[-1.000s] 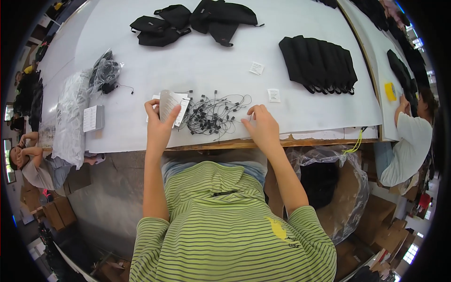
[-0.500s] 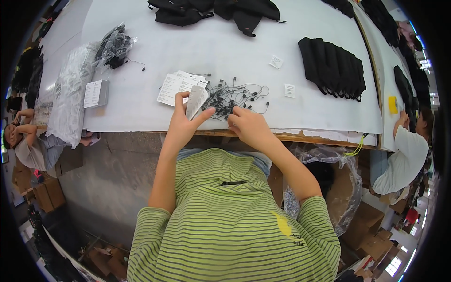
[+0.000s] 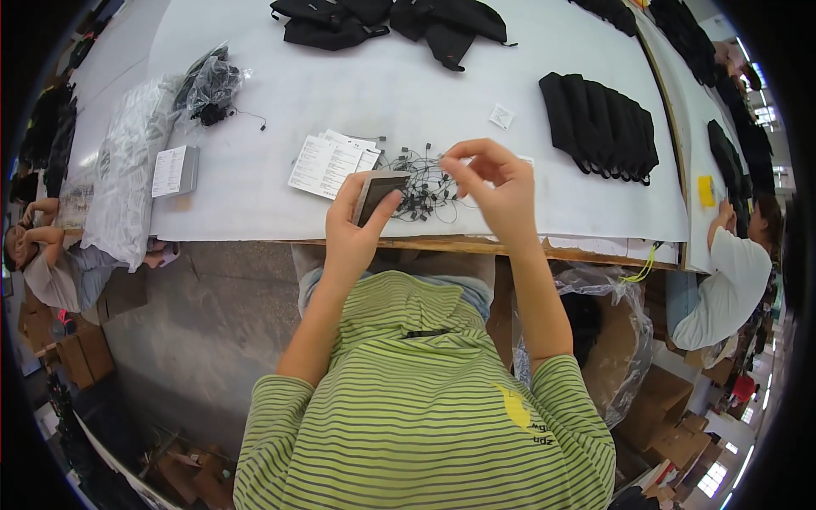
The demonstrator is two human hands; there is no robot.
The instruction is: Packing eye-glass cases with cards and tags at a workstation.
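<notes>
My left hand is closed around a few hang tags, the dark face of the front one showing under my thumb. To the right, my right hand is raised a little above the table, thumb and forefinger pinched on a thin black tag string, mostly hidden at the fingertips. Between and beyond both hands lies a tangled pile of black tag strings with small square ends. White printed hang tags lie fanned out just left of the pile.
A stack of white cards stands further left, beside a clear plastic wrap and a bag of black strings. Folded black fabric pieces lie right; more black pieces lie far. A small white packet sits between. People sit at both sides.
My right hand has lifted up and right from the string pile, fingers still pinched. My left hand has shifted right with the tags and turned them, so a dark face now shows.
</notes>
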